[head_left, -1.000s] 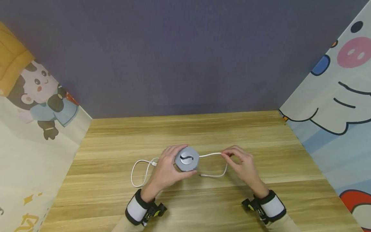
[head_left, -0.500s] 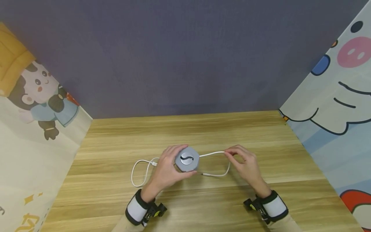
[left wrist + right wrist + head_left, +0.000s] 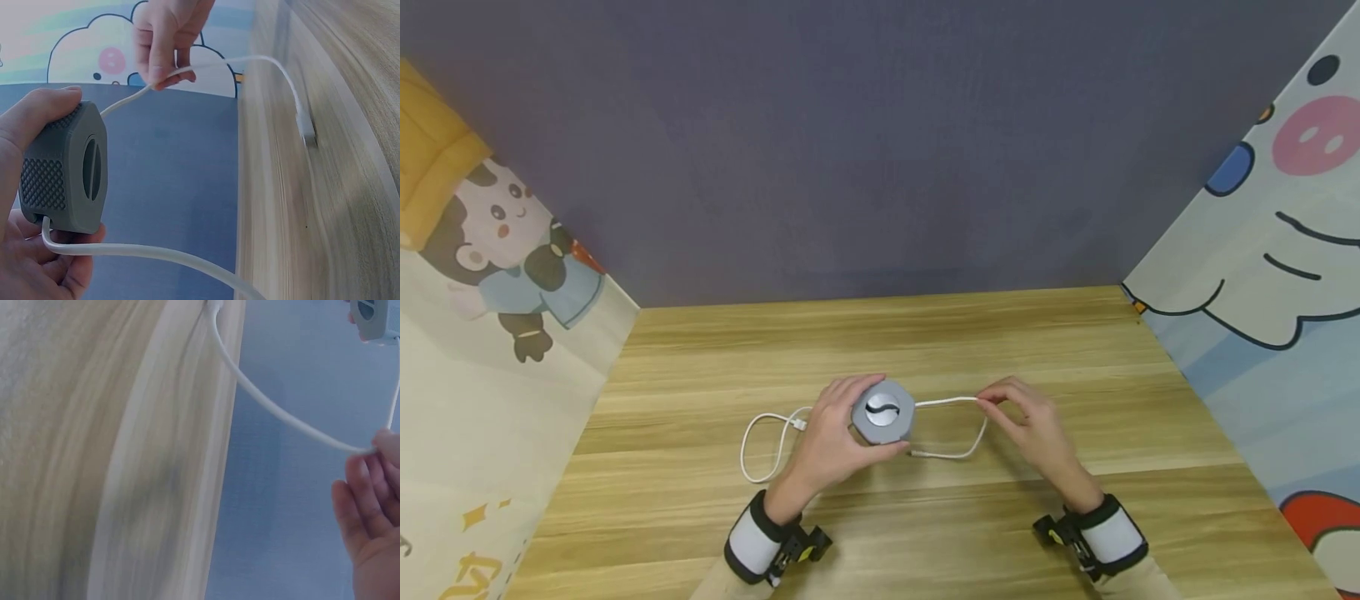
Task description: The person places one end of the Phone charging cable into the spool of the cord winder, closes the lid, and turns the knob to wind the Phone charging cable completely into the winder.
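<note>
Left hand covers the near-left side of the reel; where the cable enters there is hidden in the head view. Right wrist view: bench blurred, reel cut by the top edge, right hand cut by the right edge. Cable plug too small to identify.

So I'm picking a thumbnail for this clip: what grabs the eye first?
The grey cable winder at the table's middle, gripped by the left hand. A white cable runs from it to the right hand, whose fingers pinch it. Bright cartoon panels flank the wooden table.
</note>
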A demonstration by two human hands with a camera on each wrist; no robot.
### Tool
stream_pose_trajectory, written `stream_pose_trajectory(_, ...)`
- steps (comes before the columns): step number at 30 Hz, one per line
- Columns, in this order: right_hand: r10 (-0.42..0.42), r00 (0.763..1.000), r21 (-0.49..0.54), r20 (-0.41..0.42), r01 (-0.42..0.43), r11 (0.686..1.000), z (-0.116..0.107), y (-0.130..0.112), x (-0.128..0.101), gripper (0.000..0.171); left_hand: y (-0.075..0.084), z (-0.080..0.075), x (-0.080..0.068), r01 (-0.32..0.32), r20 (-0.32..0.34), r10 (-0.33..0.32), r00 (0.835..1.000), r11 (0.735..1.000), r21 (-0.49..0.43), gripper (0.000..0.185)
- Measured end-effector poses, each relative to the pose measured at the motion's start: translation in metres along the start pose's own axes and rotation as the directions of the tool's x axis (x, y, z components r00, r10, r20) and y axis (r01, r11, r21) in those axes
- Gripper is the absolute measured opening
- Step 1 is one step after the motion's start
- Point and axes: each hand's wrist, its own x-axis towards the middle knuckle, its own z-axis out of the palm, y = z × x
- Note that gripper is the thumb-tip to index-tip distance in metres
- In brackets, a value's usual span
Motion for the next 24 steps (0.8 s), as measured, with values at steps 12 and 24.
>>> stream_pose_trajectory(12,-0.033,0.971,0.026,0.238,0.028,0.999,0.008,0.001,-0.003,0.024,0.001,0.003,0.001,-0.021,-0.008,0.021,1.000,1.000,-0.001,0.084)
stream_pose_trajectory(24,-0.102,0.973,0.161,0.208,0.069,0.985,0.016,-0.025,0.016,0.039,0.003,0.006,0.003,-0.034,0.006,0.034,0.999,0.999,-0.002,0.086)
